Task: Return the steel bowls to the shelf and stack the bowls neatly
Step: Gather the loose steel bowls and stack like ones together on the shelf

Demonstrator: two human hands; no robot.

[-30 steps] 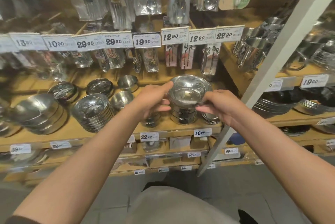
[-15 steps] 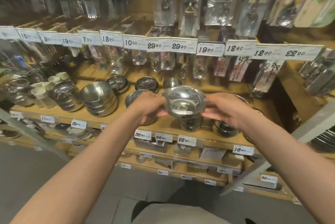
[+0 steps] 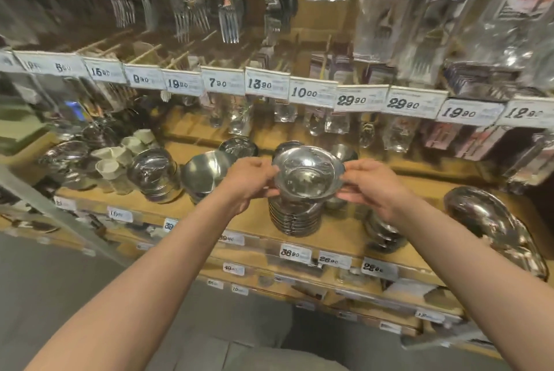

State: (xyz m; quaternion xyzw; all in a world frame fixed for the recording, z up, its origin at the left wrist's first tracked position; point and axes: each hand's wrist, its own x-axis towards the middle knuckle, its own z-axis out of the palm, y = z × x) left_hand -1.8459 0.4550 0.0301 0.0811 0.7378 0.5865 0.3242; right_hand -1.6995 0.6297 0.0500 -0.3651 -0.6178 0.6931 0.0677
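A shiny steel bowl [image 3: 305, 174] sits at the top of a stack of steel bowls [image 3: 295, 217] on the wooden shelf [image 3: 335, 235]. My left hand [image 3: 250, 180] grips the bowl's left rim and my right hand [image 3: 370, 186] grips its right rim. Whether the bowl rests fully on the stack or hovers just above it I cannot tell. More steel bowls stand to the left: a deep stack [image 3: 154, 172] and a tilted stack [image 3: 204, 174].
Small white cups [image 3: 115, 157] stand at the shelf's left. A large steel dish [image 3: 491, 226] lies at the right, smaller bowls [image 3: 383, 231] beside the stack. Price tags [image 3: 311, 93] line the rail above; packaged forks [image 3: 229, 15] hang higher. A grey upright post [image 3: 69, 220] crosses the left.
My view has swung to the left along the shelf, so the bowls and hands now sit right of centre. Both hands kept their grip on the top bowl.
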